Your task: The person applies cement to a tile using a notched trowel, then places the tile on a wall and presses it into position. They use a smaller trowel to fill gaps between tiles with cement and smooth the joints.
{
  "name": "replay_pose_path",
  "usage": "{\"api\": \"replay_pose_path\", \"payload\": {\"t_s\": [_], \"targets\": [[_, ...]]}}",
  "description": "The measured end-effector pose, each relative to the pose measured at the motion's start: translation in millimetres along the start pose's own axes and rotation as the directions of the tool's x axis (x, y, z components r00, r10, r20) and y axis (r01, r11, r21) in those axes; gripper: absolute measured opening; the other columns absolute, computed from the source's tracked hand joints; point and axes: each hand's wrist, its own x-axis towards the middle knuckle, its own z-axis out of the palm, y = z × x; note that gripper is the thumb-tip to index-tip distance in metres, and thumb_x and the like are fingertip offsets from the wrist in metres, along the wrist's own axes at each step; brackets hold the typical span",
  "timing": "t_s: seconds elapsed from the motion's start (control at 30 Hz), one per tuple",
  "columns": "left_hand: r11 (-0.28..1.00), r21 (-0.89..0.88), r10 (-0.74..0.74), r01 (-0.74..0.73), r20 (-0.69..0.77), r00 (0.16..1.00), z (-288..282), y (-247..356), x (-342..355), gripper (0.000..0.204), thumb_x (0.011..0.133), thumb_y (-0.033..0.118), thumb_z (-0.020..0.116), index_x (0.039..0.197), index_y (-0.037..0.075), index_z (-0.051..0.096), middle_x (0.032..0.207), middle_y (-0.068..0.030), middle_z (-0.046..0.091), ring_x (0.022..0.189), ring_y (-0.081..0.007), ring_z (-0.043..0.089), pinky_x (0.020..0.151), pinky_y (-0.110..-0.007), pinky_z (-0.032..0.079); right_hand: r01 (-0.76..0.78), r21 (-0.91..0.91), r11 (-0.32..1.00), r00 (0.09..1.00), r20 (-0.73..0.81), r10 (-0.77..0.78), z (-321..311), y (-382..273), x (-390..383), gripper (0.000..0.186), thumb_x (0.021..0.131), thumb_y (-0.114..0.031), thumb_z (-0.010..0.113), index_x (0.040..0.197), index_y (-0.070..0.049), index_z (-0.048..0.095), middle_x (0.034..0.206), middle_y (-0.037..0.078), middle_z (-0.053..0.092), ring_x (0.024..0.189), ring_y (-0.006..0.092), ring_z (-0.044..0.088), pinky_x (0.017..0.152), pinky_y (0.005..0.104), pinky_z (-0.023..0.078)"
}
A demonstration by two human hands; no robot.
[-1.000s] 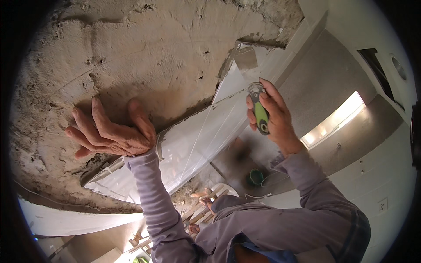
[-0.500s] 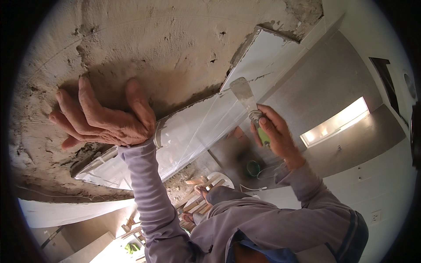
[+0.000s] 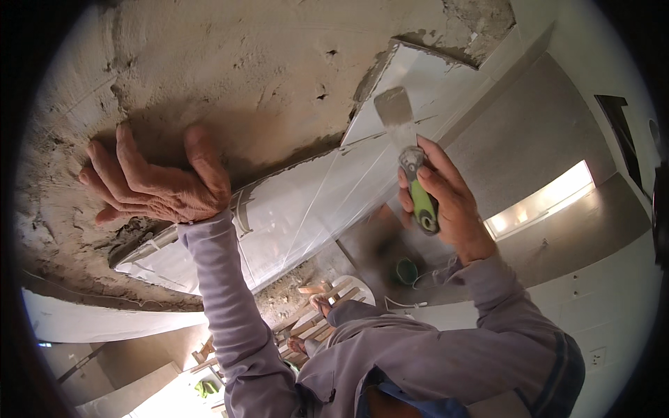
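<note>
My left hand (image 3: 157,181) is open, its fingers spread and braced against the rough plastered wall (image 3: 237,76). In my right hand (image 3: 449,198) I grip a putty knife (image 3: 423,198) by its green and black handle. Its wide blade (image 3: 396,111) points up, in front of a white tile (image 3: 418,76) with grey mortar along its edges. I cannot tell whether the blade touches the tile. Below the bare plaster runs a row of glossy white tiles (image 3: 313,188), with smears of mortar along its upper edge.
Beneath me stands a slatted wooden platform (image 3: 334,306) that my feet rest on. A dark green bucket (image 3: 404,270) sits on the floor far below. At the right are a bright window opening (image 3: 540,198) and a wall socket (image 3: 597,357).
My right hand has turned and raised the putty knife, so more of its handle shows. The left hand stays spread on the plaster, while the view has shifted slightly.
</note>
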Motion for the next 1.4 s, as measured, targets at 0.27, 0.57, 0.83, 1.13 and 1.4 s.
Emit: {"api": "replay_pose_path", "payload": {"t_s": [0.27, 0.57, 0.83, 1.13, 1.4], "targets": [[0.998, -0.033, -0.049, 0.058, 0.232, 0.971, -28, 3, -1, 0.069, 0.094, 0.055, 0.051, 0.140, 0.004, 0.041, 0.150, -0.0200, 0.029, 0.145, -0.0380, 0.016, 0.118, -0.060, 0.008, 0.247, 0.153, 0.957, 0.969, -0.058, -0.241, 31, 52, 47, 0.058, 0.103, -0.030, 0.050, 0.149, -0.009, 0.023, 0.105, 0.009, 0.050, 0.087, 0.0177, 0.054, 0.068, 0.0358, 0.053], [0.875, 0.216, -0.388, 0.434, 0.848, 0.361, -279, 29, -177, 0.044, 0.096, 0.025, 0.053, 0.128, -0.004, 0.051, 0.145, -0.0268, 0.037, 0.137, -0.0461, 0.032, 0.111, -0.061, 0.028, -0.087, 0.134, 0.987, 0.962, 0.268, 0.049, 20, 163, -45, 0.048, 0.106, -0.032, 0.042, 0.144, -0.005, 0.027, 0.095, 0.005, 0.052, 0.072, 0.0092, 0.053, 0.061, 0.0257, 0.048], [0.271, 0.949, -0.528, 0.159, 0.285, -0.800, -540, 149, -398, 0.088, 0.086, 0.060, 0.061, 0.148, 0.004, 0.032, 0.151, -0.0279, 0.033, 0.136, -0.0436, 0.038, 0.113, -0.045, 0.032, 0.105, -0.512, 0.852, 0.408, 0.804, 0.433, 109, 301, -64, 0.056, 0.092, -0.021, 0.053, 0.143, -0.004, 0.038, 0.117, 0.019, 0.057, 0.103, 0.0311, 0.058, 0.091, 0.0387, 0.046], [-0.274, 0.962, -0.527, 0.012, -0.139, -0.839, -507, 183, -433, 0.084, 0.084, 0.061, 0.061, 0.153, 0.029, 0.028, 0.164, -0.0082, 0.007, 0.149, -0.0401, 0.011, 0.113, -0.063, 0.025, 0.818, 0.143, 0.557, -0.377, 0.864, 0.333, 309, 498, -185, 0.014, 0.078, -0.018, 0.064, 0.082, -0.005, 0.063, 0.085, 0.018, 0.068, 0.079, 0.0293, 0.070, 0.068, 0.0418, 0.055], [-0.381, 0.902, -0.785, 0.202, -0.201, -0.585, -516, 183, -491, 0.066, 0.081, 0.050, 0.065, 0.136, 0.014, 0.056, 0.153, -0.0130, 0.037, 0.144, -0.0377, 0.026, 0.114, -0.055, 0.024, 0.695, 0.616, 0.370, -0.703, 0.691, 0.168, 432, 677, -348, 0.020, 0.085, -0.020, 0.060, 0.077, -0.012, 0.076, 0.080, 0.009, 0.073, 0.078, 0.0255, 0.073, 0.064, 0.0374, 0.058]]}}
